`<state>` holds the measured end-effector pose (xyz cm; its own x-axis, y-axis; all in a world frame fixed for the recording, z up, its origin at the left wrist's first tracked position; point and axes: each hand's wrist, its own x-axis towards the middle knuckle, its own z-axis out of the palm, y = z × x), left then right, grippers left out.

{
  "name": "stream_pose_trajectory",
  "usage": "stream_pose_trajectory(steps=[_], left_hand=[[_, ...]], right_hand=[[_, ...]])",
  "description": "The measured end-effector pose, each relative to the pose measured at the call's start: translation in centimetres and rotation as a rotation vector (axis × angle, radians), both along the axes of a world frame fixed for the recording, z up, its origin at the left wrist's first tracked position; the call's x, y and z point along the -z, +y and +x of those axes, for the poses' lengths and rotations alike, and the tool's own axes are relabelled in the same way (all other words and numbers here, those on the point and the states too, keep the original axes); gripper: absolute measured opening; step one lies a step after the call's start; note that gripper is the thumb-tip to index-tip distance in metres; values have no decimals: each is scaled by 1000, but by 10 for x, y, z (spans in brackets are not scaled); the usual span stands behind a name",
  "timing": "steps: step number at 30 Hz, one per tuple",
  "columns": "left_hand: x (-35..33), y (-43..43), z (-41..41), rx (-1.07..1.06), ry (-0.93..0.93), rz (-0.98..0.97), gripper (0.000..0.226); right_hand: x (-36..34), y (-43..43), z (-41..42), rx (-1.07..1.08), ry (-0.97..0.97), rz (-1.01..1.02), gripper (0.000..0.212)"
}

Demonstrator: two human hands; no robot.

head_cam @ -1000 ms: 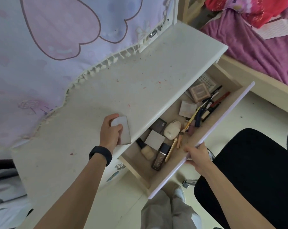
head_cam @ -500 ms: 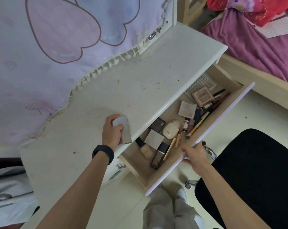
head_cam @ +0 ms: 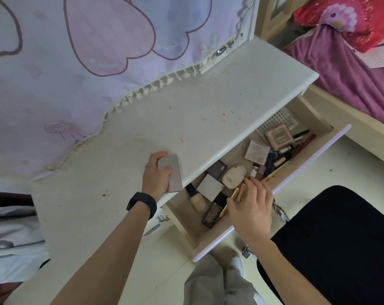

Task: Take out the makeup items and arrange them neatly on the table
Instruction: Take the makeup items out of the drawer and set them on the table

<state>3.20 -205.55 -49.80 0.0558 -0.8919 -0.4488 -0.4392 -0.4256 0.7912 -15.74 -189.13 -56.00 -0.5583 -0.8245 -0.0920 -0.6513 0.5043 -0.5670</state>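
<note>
Since the earlier frame, the right hand (head_cam: 251,206) has let go of the drawer front (head_cam: 274,192) and moved in over the open drawer (head_cam: 182,219), its fingers (head_cam: 256,186) loosely spread and half curled above two gold pencils (head_cam: 236,193); whether it grips anything cannot be told. The left hand (head_cam: 156,173) is where it was, fingers pressed on a grey square palette (head_cam: 172,175) lying flat on the table (head_cam: 186,119) at its near edge, just left of the drawer.

Inside the drawer, near the right hand, lie a dark bottle (head_cam: 213,213), a pale bottle (head_cam: 196,198), a second grey palette (head_cam: 210,187), a brown palette (head_cam: 217,169) and a cream compact (head_cam: 234,176). Farther right sit a white compact (head_cam: 257,150), a pink compact (head_cam: 279,136), a white mesh sheet (head_cam: 274,121) and a cluster of pens (head_cam: 296,146).

A black band (head_cam: 141,204) circles the left wrist. A black chair (head_cam: 336,245) stands at the right, near the drawer, and a purple blanket (head_cam: 345,69) lies at the far right.
</note>
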Motion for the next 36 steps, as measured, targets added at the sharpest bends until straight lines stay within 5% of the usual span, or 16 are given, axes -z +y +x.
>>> stream_pose_trajectory(steps=[3, 7, 17, 21, 26, 29, 36], left_hand=[[1, 3, 4, -10, 45, 0, 37], [1, 8, 26, 54, -43, -54, 37], [-3, 16, 106, 106, -168, -49, 50], [-2, 11, 121, 207, -306, -28, 67], [-8, -5, 151, 305, -456, -95, 60], [-11, -19, 180, 343, -529, -106, 62], [-13, -49, 261, 363, -608, -95, 72]], right_hand=[[4, -29, 19, -289, -28, 188, 60], [22, -59, 40, -454, 67, 373, 74], [42, -82, 51, -631, 488, 549, 61], [12, -76, 43, -596, 368, 540, 48], [-40, -52, 46, -592, 129, 563, 55], [-74, -54, 63, -637, -3, 442, 73], [-96, -145, 154, -830, -96, 179, 78]])
